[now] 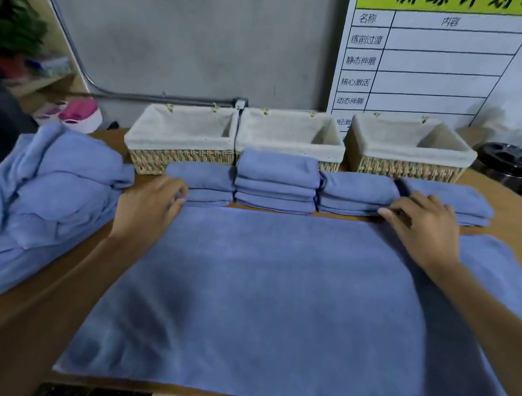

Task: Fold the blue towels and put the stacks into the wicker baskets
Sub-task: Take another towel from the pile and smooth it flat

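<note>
Head view looks down on a wooden table (43,296) where a large blue towel (289,306) lies spread flat, its near edge along the table's front. The left hand (148,208) sits at the towel's far left corner with fingers curled, pinching the edge there; the right hand (423,231) rests on the far edge toward the right, fingers bent down onto the cloth, though whether it actually grips the fabric cannot be told. Just behind the spread towel stand four stacks of folded blue towels in a row — a low stack (205,184) at left, a taller stack (276,180) beside it, then a third stack (357,195) and a fourth stack (456,199) partly behind the right hand. Beyond them, against the grey wall (192,25), three cloth-lined wicker baskets stand side by side: the left basket (175,157), the middle basket (292,142) touching it, and the right basket (407,169) a little apart. A heap of unfolded blue towels (47,188) lies at the table's left. A printed chart (434,61) leans on the wall at right, a dark round holder (505,162) beside it.
</note>
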Motion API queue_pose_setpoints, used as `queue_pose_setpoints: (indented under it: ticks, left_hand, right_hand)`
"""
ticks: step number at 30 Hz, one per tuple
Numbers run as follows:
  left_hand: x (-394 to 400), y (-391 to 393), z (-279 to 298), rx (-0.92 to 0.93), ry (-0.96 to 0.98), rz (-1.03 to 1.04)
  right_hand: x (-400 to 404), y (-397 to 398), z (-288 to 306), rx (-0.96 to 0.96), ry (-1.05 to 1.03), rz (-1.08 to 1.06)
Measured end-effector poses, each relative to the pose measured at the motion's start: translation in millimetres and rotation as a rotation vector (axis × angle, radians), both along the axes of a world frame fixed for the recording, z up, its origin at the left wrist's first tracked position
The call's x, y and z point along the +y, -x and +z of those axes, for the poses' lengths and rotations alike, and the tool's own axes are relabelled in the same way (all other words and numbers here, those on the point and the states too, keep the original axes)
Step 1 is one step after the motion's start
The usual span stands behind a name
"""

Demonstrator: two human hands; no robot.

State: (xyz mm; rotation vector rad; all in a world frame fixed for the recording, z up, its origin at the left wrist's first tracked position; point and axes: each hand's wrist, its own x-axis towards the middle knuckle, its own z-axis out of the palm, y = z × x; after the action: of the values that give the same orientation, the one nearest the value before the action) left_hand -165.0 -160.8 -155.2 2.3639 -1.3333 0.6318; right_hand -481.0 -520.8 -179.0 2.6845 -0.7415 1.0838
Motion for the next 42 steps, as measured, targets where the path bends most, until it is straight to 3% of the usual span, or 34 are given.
queue_pose_setpoints:
  ticks: [4,7,12,16,26,30,33,42]
  left_hand:
    - [9.8,33.5,-20.7,0.299,-0.109,-0.008]
    - [23.2,36.2,-45.4,0.340,-0.287,0.050]
    - [20.8,27.5,-35.1,0.438,-0.370,0.132]
    - [22.2,27.5,-30.7,0.465,-0.545,0.249]
    - [29.7,23.3,-34.2,0.442,-0.417,0.269]
    - [32.5,25.1,-40.5,0.314,-0.181,0.249]
    - [37.3,27.6,-41.8,0.248,0.023,0.111]
    - [37.0,28.6,-40.5,0.299,0.062,0.055]
  right_hand:
    - [27.0,5.8,-0.5,0.113,-0.243,-0.009]
    - [40.6,18.4,-13.0,0.250,-0.293,-0.011]
    - [53.4,34.2,-14.1,0.433,-0.466,-0.107]
    - [51.2,27.9,-10.5,0.570,-0.567,-0.126]
    - [53.5,28.2,-8.7,0.582,-0.576,-0.128]
    - [53.3,28.9,-10.1,0.571,-0.574,-0.131]
    - [53.1,29.5,-10.7,0.577,-0.571,-0.128]
    - [51.0,30.1,-9.9,0.577,-0.581,-0.118]
